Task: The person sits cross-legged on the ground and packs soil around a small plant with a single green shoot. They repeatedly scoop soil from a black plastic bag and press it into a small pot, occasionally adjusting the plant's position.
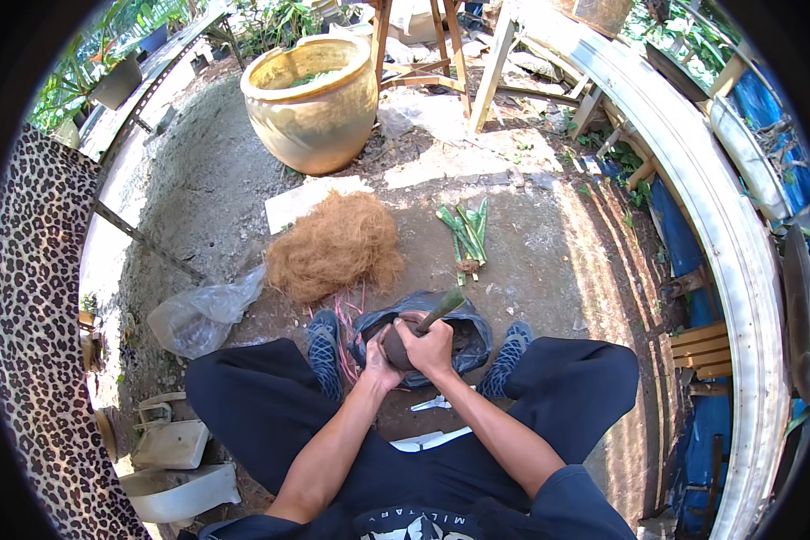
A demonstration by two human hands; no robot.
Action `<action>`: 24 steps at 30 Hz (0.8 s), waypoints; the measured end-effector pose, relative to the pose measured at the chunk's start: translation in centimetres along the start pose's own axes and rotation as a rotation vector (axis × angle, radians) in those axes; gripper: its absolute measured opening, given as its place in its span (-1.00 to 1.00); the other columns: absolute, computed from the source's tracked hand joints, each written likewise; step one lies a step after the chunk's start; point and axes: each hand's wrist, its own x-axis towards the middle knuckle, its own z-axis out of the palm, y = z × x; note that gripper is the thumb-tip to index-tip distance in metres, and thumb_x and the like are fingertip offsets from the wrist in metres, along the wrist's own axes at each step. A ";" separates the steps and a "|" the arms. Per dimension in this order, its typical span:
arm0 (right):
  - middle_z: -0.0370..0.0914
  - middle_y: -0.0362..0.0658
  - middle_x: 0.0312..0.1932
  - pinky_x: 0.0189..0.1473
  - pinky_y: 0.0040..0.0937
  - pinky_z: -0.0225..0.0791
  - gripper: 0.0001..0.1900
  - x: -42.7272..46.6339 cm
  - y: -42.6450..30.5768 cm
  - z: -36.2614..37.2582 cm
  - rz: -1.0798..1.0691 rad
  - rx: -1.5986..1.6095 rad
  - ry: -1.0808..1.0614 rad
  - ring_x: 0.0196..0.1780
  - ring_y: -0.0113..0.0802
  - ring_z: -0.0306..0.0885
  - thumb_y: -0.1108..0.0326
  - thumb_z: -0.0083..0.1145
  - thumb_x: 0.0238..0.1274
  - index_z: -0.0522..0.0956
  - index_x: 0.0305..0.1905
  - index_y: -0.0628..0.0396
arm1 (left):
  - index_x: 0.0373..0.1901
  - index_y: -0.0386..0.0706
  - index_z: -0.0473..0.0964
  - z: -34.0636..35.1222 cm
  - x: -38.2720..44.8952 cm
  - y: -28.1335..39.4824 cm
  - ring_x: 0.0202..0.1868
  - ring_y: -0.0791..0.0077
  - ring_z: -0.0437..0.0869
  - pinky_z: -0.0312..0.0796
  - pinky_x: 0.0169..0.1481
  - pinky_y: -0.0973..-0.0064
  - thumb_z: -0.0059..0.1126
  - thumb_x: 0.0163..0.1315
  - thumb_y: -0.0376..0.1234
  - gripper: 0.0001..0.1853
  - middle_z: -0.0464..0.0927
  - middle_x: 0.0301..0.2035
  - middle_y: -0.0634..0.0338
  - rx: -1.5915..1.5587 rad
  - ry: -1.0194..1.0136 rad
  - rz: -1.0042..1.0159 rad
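Observation:
Both my hands are pressed around a dark ball of soil (pixel 397 351). My left hand (pixel 376 364) cups its left side, and my right hand (pixel 430 347) wraps over its right side. A thick green leaf (pixel 445 305) sticks up at a slant from the ball, beside my right thumb. Directly beneath my hands lies a black plastic bag (pixel 478 337), its mouth spread wide and dark soil inside. Pink plastic string (pixel 345 327) trails along the bag's left side. Behind my right wrist a metal hand tool (pixel 432 403) is partly hidden.
A heap of brown coconut fibre (pixel 337 246) rests ahead, overlapping a white board (pixel 287 209). Green leafy cuttings (pixel 469 233) lie to its right. Clear plastic bag (pixel 206 317) at left. Farther off stand a large glazed pot (pixel 310 128) and a wooden stand (pixel 455 61).

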 end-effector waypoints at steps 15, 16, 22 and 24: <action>0.76 0.08 -0.18 0.01 -0.28 0.54 -0.71 0.7 0.7 -1.1 -0.157 -0.035 -0.165 -0.11 -0.09 0.77 0.28 0.27 0.21 0.73 -0.10 0.26 | 0.06 -0.10 0.59 -0.5 1.0 0.3 0.01 0.24 0.73 0.57 0.16 0.18 -0.21 0.50 -0.08 -0.57 0.69 -0.04 0.13 0.210 0.151 0.052; 0.75 0.09 -0.19 0.01 -0.25 0.54 -0.71 0.7 0.5 -0.9 -0.154 -0.022 -0.110 -0.11 -0.04 0.75 0.26 0.29 0.19 0.73 -0.12 0.26 | 0.06 -0.10 0.59 -0.3 0.9 0.4 0.01 0.24 0.72 0.56 0.17 0.18 -0.21 0.50 -0.07 -0.57 0.69 -0.04 0.13 0.149 0.112 0.079; 0.71 0.09 -0.10 0.07 -0.17 0.52 -0.68 1.1 -0.5 -0.8 -0.383 -0.146 -0.047 -0.04 0.04 0.69 0.20 0.37 0.12 0.72 -0.13 0.22 | 0.07 -0.11 0.56 1.4 -0.2 0.5 0.02 0.25 0.70 0.55 0.19 0.17 -0.22 0.52 -0.05 -0.56 0.67 -0.05 0.14 0.047 0.104 0.183; 0.71 0.08 -0.06 0.10 -0.16 0.51 -0.67 1.1 -0.4 -1.0 -0.548 -0.198 -0.111 0.01 0.03 0.68 0.20 0.38 0.09 0.72 -0.11 0.19 | 0.07 -0.14 0.55 1.1 0.0 0.6 0.02 0.26 0.70 0.56 0.18 0.18 -0.23 0.53 -0.06 -0.56 0.67 -0.04 0.14 0.078 0.100 0.206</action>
